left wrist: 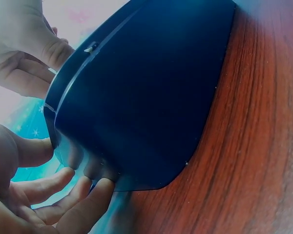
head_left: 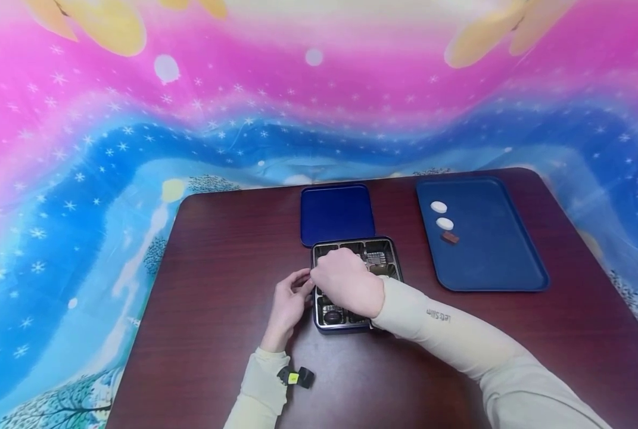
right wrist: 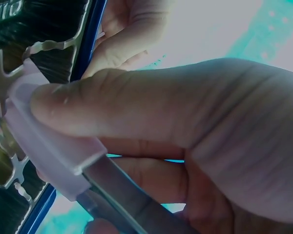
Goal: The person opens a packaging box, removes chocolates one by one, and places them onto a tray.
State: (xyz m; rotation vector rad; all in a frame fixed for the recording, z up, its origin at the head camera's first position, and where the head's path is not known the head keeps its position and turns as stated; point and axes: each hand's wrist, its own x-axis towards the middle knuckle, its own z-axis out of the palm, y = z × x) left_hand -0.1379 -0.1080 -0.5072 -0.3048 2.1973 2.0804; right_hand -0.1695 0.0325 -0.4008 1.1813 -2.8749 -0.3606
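A reddish-brown table (head_left: 217, 268) has visible wood grain and rounded far corners; a pale sheen lies on its near part; behind it, and at its left and right sides, there is a printed cloth (head_left: 319, 101), pink in the upper part and blue in the lower, with wavy bands; white snowflakes (head_left: 38, 233) are scattered over it; large yellow shapes (head_left: 109, 24) stand near its top, left and right; a leafless tree (head_left: 77, 409) is printed at near left.
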